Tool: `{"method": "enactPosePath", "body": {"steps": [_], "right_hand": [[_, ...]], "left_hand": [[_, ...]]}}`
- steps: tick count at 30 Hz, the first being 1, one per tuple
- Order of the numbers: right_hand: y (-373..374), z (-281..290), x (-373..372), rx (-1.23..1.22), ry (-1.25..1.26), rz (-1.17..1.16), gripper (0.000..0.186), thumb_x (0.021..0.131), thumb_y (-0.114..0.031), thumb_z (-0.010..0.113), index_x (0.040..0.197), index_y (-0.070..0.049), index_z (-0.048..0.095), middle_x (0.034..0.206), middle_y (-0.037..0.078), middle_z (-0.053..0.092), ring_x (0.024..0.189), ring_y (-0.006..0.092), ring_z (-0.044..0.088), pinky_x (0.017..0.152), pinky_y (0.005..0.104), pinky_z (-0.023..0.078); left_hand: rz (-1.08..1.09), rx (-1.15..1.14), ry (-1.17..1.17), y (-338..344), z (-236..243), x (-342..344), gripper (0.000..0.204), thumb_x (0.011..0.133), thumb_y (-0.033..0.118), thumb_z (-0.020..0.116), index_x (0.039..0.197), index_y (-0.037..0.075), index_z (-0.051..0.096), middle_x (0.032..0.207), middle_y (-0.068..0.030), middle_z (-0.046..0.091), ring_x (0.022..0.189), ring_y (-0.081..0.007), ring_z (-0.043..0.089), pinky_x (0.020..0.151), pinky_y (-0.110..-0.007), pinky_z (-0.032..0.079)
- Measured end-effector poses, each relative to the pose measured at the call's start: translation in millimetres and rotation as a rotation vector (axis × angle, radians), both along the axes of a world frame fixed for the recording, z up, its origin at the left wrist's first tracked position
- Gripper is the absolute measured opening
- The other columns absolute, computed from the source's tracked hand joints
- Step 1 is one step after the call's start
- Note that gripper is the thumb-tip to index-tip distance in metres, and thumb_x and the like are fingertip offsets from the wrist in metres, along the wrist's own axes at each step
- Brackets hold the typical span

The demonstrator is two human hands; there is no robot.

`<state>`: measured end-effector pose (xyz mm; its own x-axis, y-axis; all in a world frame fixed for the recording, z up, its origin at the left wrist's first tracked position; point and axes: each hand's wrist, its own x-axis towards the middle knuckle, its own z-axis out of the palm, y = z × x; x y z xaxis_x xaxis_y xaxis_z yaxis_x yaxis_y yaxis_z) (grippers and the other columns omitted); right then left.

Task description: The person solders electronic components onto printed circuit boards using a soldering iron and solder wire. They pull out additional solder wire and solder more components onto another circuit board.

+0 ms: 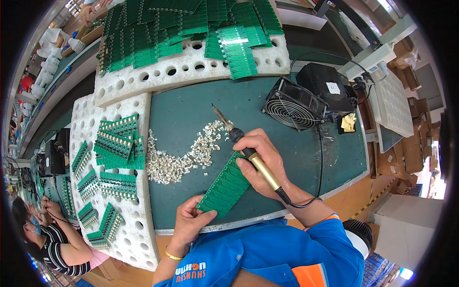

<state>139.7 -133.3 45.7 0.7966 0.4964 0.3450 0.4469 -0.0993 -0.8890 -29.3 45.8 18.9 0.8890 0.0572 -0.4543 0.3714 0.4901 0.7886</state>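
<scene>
My left hand (190,221) grips the lower-left end of a green circuit-board panel (224,186), thumb over its surface. The panel slants up to the right over the green mat. My right hand (263,160) is closed round a soldering iron (266,173) with a dark grip and gold-coloured barrel, its tip pointing up-left above the mat. The right thumb is at the panel's upper end; whether it presses on the panel I cannot tell. A loose heap of small silvery components (167,165) lies just left of and above the panel.
Perforated foam boards (146,225) (119,86) bear green boards (119,186) at left and back. A black fan (291,107), black box (320,81) and yellow sponge (348,122) sit at right, with cables. A co-worker (64,246) works at the left; cartons (406,153) stand far right.
</scene>
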Motion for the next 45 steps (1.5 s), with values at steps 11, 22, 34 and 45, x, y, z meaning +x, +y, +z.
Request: {"method": "enactPosePath", "body": {"steps": [11, 22, 34, 45], "right_hand": [[0.8, 0.5, -1.2, -0.002, 0.056, -0.032, 0.037, 0.077, 0.010, 0.064, 0.109, -0.008, 0.060, 0.098, 0.011, 0.053, 0.085, 0.0254, 0.056, 0.076, 0.0338, 0.047], [0.7, 0.2, -0.6, 0.030, -0.006, -0.051, 0.040, 0.076, 0.012, 0.058, 0.110, -0.008, 0.060, 0.098, 0.011, 0.053, 0.084, 0.0252, 0.056, 0.074, 0.0336, 0.047], [0.2, -3.9, -1.1, 0.048, 0.000, -0.100, 0.033, 0.082, 0.011, 0.060, 0.109, -0.009, 0.061, 0.097, 0.010, 0.054, 0.080, 0.0221, 0.056, 0.071, 0.0319, 0.046], [-1.9, -2.2, -2.6, 0.065, -0.014, -0.091, 0.029, 0.084, 0.007, 0.063, 0.109, -0.008, 0.060, 0.096, 0.009, 0.053, 0.078, 0.0202, 0.053, 0.070, 0.0314, 0.045]], "left_hand": [[-0.001, -0.004, 0.014, -2.1, 0.2, 0.1, 0.035, 0.085, -0.010, 0.070, 0.119, -0.003, 0.063, 0.105, -0.0071, 0.072, 0.089, -0.0074, 0.066, 0.076, -0.020, 0.053], [0.014, -0.061, 0.011, -2.2, 0.3, 0.9, 0.035, 0.084, -0.011, 0.070, 0.117, -0.003, 0.064, 0.107, -0.0084, 0.072, 0.092, -0.0109, 0.068, 0.083, -0.024, 0.055], [0.011, -0.035, 0.026, -3.8, -0.6, 0.6, 0.032, 0.083, -0.012, 0.070, 0.113, -0.002, 0.065, 0.104, -0.0066, 0.072, 0.090, -0.0089, 0.067, 0.081, -0.023, 0.054], [-0.006, 0.041, -0.005, -4.8, -0.9, -2.3, 0.033, 0.084, -0.011, 0.070, 0.114, -0.002, 0.065, 0.104, -0.0057, 0.072, 0.088, -0.0066, 0.065, 0.079, -0.021, 0.053]]}}
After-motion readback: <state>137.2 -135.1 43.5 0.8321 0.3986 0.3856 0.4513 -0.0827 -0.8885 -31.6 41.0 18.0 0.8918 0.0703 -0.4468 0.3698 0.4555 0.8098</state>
